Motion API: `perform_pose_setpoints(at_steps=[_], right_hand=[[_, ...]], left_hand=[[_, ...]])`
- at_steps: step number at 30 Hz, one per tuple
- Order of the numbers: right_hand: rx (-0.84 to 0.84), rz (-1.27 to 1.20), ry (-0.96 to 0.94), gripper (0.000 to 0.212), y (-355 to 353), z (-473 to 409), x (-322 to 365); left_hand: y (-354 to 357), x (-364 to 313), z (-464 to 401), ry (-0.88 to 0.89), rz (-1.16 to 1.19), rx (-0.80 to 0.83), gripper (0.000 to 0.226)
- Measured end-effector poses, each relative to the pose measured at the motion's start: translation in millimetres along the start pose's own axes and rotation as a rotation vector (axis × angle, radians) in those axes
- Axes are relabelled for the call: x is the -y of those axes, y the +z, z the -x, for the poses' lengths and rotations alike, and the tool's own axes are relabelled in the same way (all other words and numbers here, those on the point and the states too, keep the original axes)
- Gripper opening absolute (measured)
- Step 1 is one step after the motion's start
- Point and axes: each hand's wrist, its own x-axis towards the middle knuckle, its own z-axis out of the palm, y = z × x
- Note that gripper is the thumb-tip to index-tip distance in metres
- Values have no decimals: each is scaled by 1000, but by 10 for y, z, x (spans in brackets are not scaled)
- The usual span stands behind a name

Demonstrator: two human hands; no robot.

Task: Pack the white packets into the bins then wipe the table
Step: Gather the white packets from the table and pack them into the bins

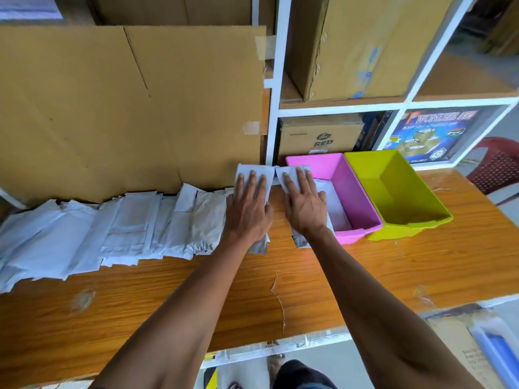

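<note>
Both hands are down flat on the orange wood-grain bench (pixel 365 276). The left hand (pixel 248 209) lies palm-down, fingers straight and slightly spread, pressing on a white flat plastic packet (pixel 254 175) at the right end of the row. Just beside it, the right hand (pixel 304 204) does the same, fingers straight, resting on a second white flat packet (pixel 289 171) whose far edge overlaps the left rim of the pink rectangular plastic bin (pixel 354 186). Neither hand curls round anything; the palms simply press the packets. The two packets sit close together, a narrow strip of bench showing between them.

Off to the left, a long overlapping row of white crumpled packets (pixel 112 231) runs along the far side of the bench, reaching the left edge of view, its far edge against a big brown flattened cardboard sheet (pixel 126 108) standing upright behind it.

Inside the pink bin, something white lies on the floor of it, partly hidden by the right hand. Touching the pink bin on its right is a lime-green rectangular plastic bin (pixel 398 192).

Behind the bins stands a white-framed shelf unit (pixel 404 103) holding brown cardboard boxes (pixel 359 46). At far right, a dark red plastic chair (pixel 497 164) peeks in.
</note>
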Motion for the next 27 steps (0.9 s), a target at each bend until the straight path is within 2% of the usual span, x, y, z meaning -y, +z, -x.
perform_pose_setpoints(at_steps=[8,15,22,27], right_hand=[[24,72,92,60,-156,-109,-739],[32,-7,114,59,-138,-448,-1511],[63,-87,90,60,-160,-992,-2055],[102,-113,74,59,-65,-1156,-2229]], left_hand=[[141,-596,-303,23,108,-9,72],[460,-1262,-793,-19,130,29,72],[919,-1825,-1295,-118,89,50,75],[1135,-1992,-1406,-199,128,156,74]])
